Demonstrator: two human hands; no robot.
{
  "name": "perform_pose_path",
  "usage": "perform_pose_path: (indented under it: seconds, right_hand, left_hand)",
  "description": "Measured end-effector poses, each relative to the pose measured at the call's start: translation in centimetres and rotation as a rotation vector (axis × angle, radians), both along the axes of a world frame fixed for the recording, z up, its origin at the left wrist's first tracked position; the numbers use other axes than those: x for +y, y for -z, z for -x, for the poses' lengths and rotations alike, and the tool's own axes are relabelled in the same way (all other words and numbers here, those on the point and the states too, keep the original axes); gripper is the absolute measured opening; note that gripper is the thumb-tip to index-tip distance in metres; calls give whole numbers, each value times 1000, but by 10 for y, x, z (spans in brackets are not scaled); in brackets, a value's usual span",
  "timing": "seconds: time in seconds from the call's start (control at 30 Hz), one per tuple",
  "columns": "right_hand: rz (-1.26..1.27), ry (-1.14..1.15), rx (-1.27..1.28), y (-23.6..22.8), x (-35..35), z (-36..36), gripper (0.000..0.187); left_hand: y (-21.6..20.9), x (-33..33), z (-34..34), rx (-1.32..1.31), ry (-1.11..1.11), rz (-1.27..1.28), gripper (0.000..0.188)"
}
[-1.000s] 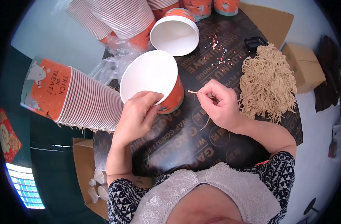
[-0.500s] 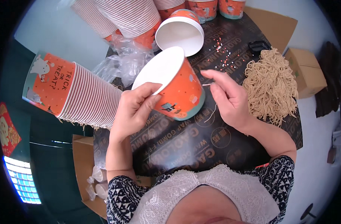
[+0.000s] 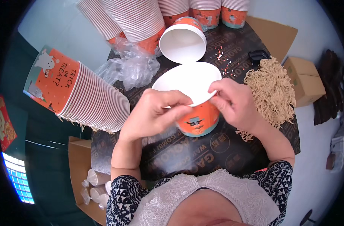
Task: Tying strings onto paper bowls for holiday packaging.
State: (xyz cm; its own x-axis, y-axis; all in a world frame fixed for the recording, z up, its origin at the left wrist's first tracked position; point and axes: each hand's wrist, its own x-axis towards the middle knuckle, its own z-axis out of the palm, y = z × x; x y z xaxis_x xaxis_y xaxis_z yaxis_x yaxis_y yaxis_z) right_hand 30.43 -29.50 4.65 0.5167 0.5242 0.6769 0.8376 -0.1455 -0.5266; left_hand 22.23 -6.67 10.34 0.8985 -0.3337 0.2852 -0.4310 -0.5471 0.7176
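An orange paper bucket [image 3: 199, 119] with a white inside and a teal base is held over the middle of the table, its mouth tipped toward the far side. My left hand [image 3: 154, 113] pinches its near rim between thumb and fingers. Close by on the same rim, at the right, my right hand [image 3: 236, 104] is closed with thumb and fingertips together. Whether a strand of cord is between those fingertips cannot be made out. Beyond the right hand lies a heap of beige cords [image 3: 272, 88].
At the left leans a long nested stack of buckets [image 3: 98, 100], cord ends hanging beneath it. Another bucket [image 3: 183, 44] lies on its side behind, near crumpled clear plastic [image 3: 136, 67]. Several stacks stand at the back. Small beads [image 3: 225, 62] are scattered on the dark table [image 3: 179, 160].
The bucket has turned, its mouth now facing more upward and away. My right hand has come from beside the bucket to its rim. The thin cord at its fingers is no longer visible.
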Motion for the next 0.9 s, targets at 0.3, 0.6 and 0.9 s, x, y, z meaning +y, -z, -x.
perform_pose_path:
  seconds: [0.3,0.6,0.9]
  right_hand:
    - [-175,-259,456,26,-5,-33,20]
    - [-165,-235,571,24,-2,-32,21]
    - [-133,-149,398,22,2,-17,15]
  left_hand:
    - [8,66,-20,-71,99,122,11]
    - [10,55,-19,-38,26,228,7]
    - [2,37,-8,-105,60,130,10]
